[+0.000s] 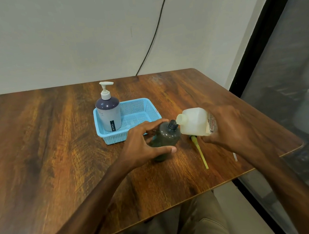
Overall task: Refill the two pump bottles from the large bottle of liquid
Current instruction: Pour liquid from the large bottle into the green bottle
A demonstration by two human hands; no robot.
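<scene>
The broadest stretch of the table (38, 149) lies to the left of the basket (149, 106). A pump bottle (108, 112) stands upright in the basket's left end, its white pump on.

The left forearm reaches in from the lower left, over the table's near edge. The left hand (143, 144) grips the dark bottle (166, 134), with its fingers curled round the far side and its thumb on the near side. This bottle stands on the wood just in front of the basket's near right corner, and its neck is uncapped.

The large bottle (195, 123) is tipped over to the left, with its mouth just beside the dark bottle's neck. Whether they touch cannot be told. Below it a pump tube (201, 153) lies on the table and points toward the near edge.

The right hand (226, 128) wraps round the large bottle's base end, and its forearm comes in from the lower right. Close behind this hand the table's right edge slants down to a rounded corner. A cable (152, 40) hangs down the wall (45, 42) behind the far edge.
</scene>
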